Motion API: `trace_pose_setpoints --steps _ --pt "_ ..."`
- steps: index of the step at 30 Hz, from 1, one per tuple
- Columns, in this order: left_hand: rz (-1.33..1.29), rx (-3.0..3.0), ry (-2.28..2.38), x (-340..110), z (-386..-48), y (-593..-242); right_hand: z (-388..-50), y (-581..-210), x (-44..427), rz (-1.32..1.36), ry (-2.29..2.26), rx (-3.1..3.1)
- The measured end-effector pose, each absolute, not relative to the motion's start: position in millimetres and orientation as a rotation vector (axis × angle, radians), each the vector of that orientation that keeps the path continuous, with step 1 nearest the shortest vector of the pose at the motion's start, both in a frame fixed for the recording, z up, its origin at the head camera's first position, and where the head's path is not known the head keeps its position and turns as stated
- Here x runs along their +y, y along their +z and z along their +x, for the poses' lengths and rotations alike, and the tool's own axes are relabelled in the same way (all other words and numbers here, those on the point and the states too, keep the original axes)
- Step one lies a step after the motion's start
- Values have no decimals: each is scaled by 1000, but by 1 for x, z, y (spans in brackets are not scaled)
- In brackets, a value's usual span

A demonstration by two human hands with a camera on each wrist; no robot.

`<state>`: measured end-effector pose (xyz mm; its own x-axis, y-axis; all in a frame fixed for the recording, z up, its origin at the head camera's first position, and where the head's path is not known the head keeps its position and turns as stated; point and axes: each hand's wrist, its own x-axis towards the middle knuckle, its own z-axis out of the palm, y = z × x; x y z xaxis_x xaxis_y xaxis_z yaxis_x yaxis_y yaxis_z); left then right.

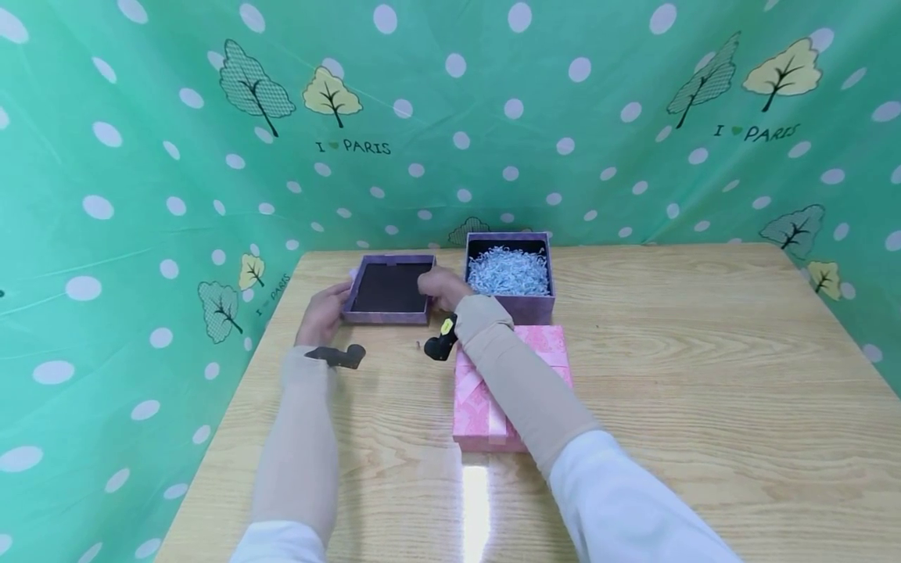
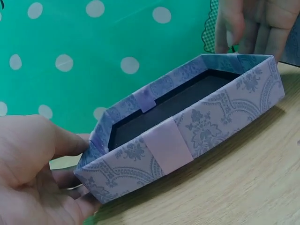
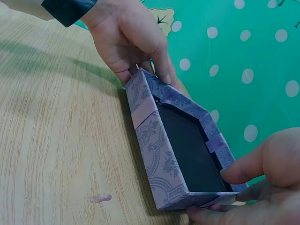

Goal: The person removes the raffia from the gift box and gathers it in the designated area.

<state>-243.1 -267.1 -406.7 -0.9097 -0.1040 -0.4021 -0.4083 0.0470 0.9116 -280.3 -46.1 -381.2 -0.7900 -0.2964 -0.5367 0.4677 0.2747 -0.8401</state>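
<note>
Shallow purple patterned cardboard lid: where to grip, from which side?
On the lid, I'd pinch the left and right walls: left hand from the left, right hand from the right, thumbs over the rim. Its open side faces up, so those thin raised walls should suit a pinch.

White glare on table (image 1: 676,367), dimmer wrist views
</note>
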Motion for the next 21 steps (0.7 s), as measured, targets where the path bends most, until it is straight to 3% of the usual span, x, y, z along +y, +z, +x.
trace_pose_setpoints --steps 13,21 --pt "-511 2334 1763 -274 -249 -419 -281 -368 -44 56 -1469 2005" --pt "-726 2517 1769 -265 -252 -406 -284 -338 -29 -127 -1363 2236"
